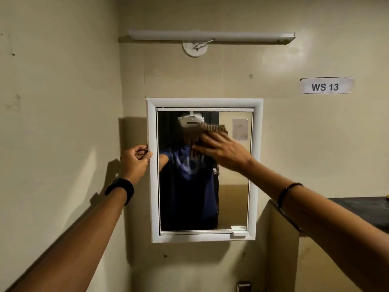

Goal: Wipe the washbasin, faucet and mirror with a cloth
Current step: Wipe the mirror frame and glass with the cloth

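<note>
A white-framed mirror [233, 197] hangs on the beige wall straight ahead. My right hand [221, 151] presses a brown cloth [214, 129] flat against the upper middle of the glass, fingers spread and straight. My left hand [135, 159] grips the left edge of the mirror frame [152, 186], fingers curled round it. A person in a blue shirt with a white headset shows as a reflection in the glass. The washbasin and faucet are out of view.
A tube light [210, 36] is mounted above the mirror. A paper label reading WS 13 [325, 86] is stuck on the wall at upper right. A dark-topped ledge [357, 209] juts out at right. A small metal fitting [243, 285] sits at the bottom edge.
</note>
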